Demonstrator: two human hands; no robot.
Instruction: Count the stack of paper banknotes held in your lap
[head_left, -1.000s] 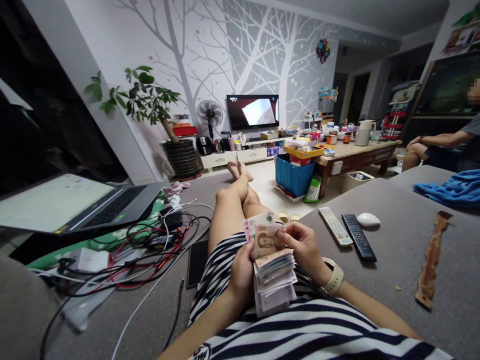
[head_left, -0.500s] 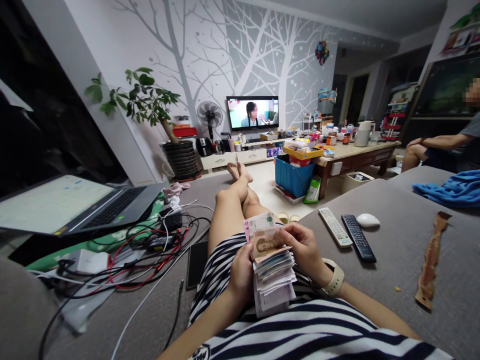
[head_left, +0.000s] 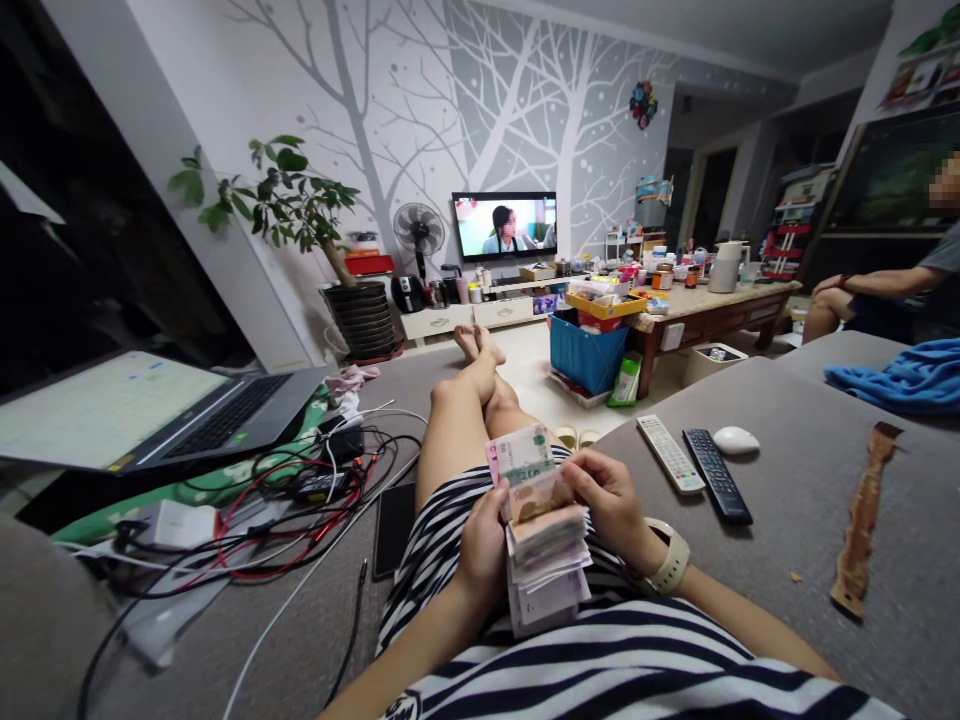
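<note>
Banknotes (head_left: 551, 550) | pink, green, brownish | layered, edges fanned | left fingers (head_left: 496, 497), right fingers (head_left: 586, 474) pinching them

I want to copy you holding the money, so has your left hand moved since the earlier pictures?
No, not noticeably: the left hand still holds the banknotes, keeping the same spot relative to the black remote.

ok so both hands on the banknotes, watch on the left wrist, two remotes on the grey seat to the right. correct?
One slip: the head view shows the watch on the wrist of the right hand. The rest holds: it and the left hand on the banknotes, white remote and black remote on the grey seat.
</note>
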